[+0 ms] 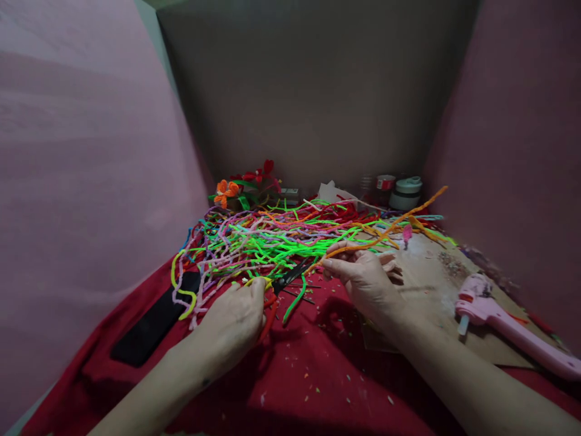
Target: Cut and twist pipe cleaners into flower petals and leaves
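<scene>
My left hand [236, 324] is closed around the handles of a pair of scissors [290, 277], whose dark blades point right and away from me. An orange pipe cleaner [390, 230] is pinched between the thumb and fingers of my right hand [361, 275]. Its long end rises to the upper right, while its near end reaches the tips of the blades. Whether the blades touch it, I cannot tell. Behind both hands spreads a tangled heap of pipe cleaners [281, 245] in green, pink, purple, red and other colours.
A black phone [154, 321] lies at left on the red cloth [318, 375]. At right a pink glue gun [494, 318] rests on a cardboard sheet [424, 281]. Pipe-cleaner flowers [227, 192] and a lidded cup [406, 192] stand at the back, between pink side walls.
</scene>
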A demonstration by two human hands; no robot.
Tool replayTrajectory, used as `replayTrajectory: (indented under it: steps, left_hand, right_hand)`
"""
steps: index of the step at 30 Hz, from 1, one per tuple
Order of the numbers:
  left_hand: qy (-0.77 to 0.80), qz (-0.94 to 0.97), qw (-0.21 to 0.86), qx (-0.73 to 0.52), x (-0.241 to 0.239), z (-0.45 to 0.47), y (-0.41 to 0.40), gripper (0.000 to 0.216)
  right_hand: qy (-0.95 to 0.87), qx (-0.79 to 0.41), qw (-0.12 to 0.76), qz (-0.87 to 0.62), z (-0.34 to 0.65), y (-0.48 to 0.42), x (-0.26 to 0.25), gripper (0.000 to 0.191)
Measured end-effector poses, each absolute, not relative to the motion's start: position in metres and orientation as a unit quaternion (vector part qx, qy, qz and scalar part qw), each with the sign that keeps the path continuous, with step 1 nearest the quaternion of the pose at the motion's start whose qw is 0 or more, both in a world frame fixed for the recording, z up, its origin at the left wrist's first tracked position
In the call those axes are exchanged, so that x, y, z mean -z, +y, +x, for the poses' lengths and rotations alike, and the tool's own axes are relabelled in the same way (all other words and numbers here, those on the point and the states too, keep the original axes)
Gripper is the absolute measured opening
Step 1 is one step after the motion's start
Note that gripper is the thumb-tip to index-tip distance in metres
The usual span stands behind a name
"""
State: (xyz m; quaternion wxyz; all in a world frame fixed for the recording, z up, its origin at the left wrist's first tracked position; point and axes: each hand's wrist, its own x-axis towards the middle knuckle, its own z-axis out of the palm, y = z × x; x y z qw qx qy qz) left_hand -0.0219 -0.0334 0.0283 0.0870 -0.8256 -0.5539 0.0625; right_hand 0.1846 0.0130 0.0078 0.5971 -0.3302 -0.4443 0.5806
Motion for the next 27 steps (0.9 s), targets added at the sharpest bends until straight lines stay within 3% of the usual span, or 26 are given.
replayTrajectory:
  steps: [12,27]
  left_hand:
    - [-0.567,-0.823,0.022,0.008,-0.015,-0.027,-0.026,0.025]
    - [-0.535,-0.838,0.105,-0.017,-0.011,-0.028,-0.025,0.028]
  right_hand:
    - [-0.462,-0.594,0.585,-0.302,0.185,0.015,-0.001,0.008]
    - [-0.378,-0.693,0.545,-0.283,0.186,0.017,0.000,0.011]
